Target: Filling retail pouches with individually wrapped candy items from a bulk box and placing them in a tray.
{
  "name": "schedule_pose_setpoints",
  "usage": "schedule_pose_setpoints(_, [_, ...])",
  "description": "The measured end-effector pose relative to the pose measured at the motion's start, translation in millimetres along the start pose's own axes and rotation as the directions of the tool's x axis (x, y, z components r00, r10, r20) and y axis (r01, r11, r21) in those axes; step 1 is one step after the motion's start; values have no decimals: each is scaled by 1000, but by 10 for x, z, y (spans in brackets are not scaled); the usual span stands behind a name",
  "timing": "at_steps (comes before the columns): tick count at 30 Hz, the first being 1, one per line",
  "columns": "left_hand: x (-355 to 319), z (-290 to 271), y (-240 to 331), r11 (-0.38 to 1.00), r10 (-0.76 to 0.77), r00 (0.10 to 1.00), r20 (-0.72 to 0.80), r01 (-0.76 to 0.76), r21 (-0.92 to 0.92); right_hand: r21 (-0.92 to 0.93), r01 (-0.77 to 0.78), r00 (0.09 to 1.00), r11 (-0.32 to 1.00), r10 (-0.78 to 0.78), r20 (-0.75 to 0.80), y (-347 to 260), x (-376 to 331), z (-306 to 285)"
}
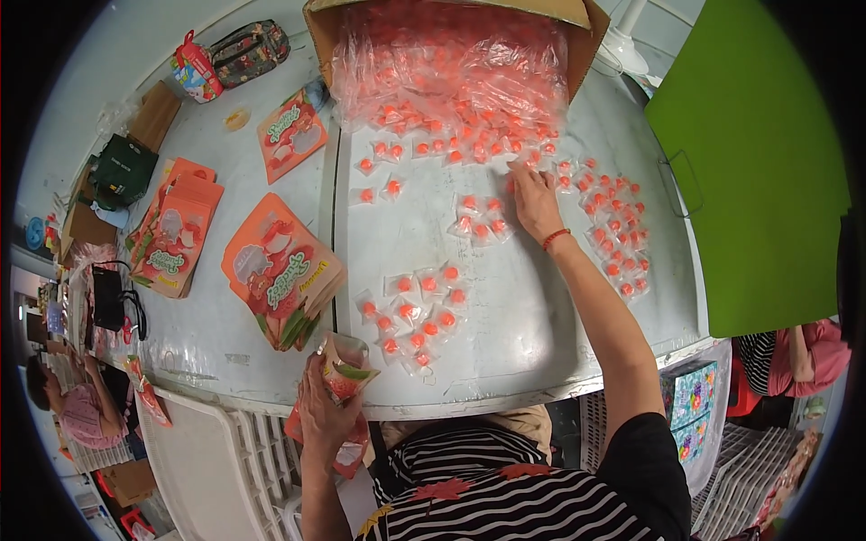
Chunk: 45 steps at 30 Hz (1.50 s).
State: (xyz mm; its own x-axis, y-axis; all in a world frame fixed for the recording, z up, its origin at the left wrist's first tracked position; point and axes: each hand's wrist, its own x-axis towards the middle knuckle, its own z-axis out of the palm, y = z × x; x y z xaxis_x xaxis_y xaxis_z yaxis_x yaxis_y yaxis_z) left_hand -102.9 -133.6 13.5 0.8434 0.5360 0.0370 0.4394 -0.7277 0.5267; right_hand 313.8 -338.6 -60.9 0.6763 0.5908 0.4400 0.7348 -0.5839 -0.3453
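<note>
A pouch (pixel 345 382) in the left hand (pixel 327 406), wrapped candies (pixel 505 135) by the right hand (pixel 538 207)

We see the left hand curled firmly round the pouch at the table's near edge, its fingers hiding part; whether the red piece below belongs to it, we can't say. The right hand reaches far, fingers bent; we cannot tell whether it grips a candy. The cardboard box (pixel 588 54) is cut off at the far side. On the left, stacked pouches (pixel 275 257) bear green-and-white lettering.
</note>
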Motion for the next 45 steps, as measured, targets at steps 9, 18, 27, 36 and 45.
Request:
schedule_pose_setpoints(9, [33, -15, -20, 1000, 26, 1000, 12, -25, -6, 686, -354, 881, 636, 473, 16, -70, -136, -281])
schedule_pose_setpoints(18, [-34, -137, 25, 999, 5, 1000, -13, -5, 47, -22, 185, 950, 983, -173, 258, -767, -160, 75])
schedule_pose_setpoints(27, [89, -199, 18, 936, 229, 972, 54, -235, 263, 20, 116, 991, 993, -114, -68, -608, -621, -108])
schedule_pose_setpoints(36, [78, 18, 244, 952, 200, 958, 205, -239, 190, 31, -122, 971, 992, 126, -202, -1098, -1005, 33])
schedule_pose_setpoints(45, [337, 427, 671, 972, 151, 976, 157, -176, 156, 285, -155, 962, 946, 211, -176, -1530, -1015, 46])
